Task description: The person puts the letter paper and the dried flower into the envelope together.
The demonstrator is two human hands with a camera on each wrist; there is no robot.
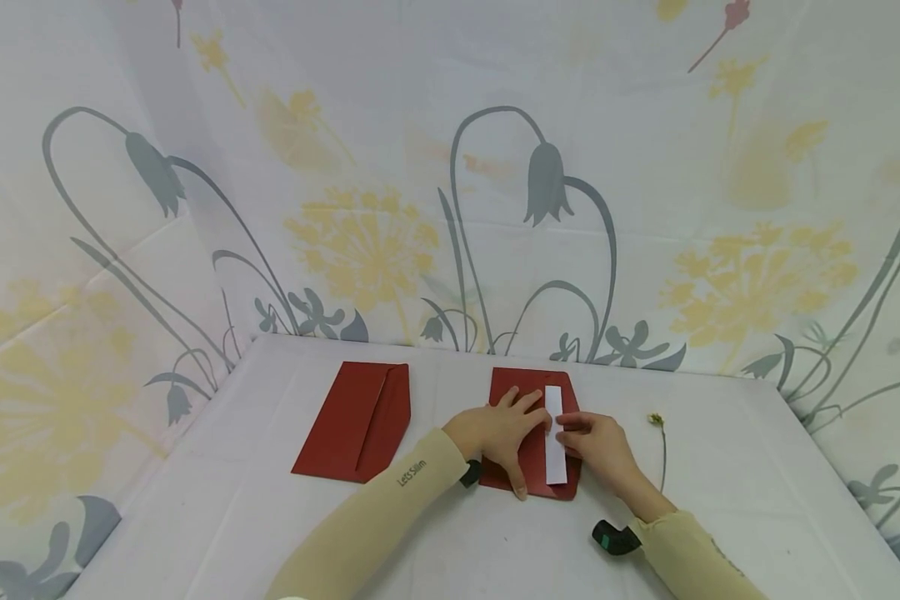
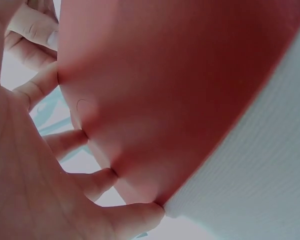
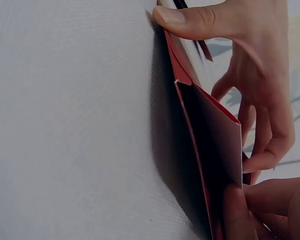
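A red envelope (image 1: 521,392) lies on the white table (image 1: 450,533) with a white strip (image 1: 556,458) along its right side. My left hand (image 1: 498,433) presses flat on it with its fingers spread; the left wrist view shows those fingertips (image 2: 102,180) against the red paper (image 2: 180,75). My right hand (image 1: 596,442) pinches the envelope's flap at the white strip. In the right wrist view the thumb (image 3: 185,22) sits on the raised red flap (image 3: 210,130) and the fingers curl behind it.
A second red envelope (image 1: 356,433) lies shut to the left. A small dried flower (image 1: 656,419) on a thin stem lies to the right of my right hand. A flower-print cloth (image 1: 450,208) closes off the back and sides.
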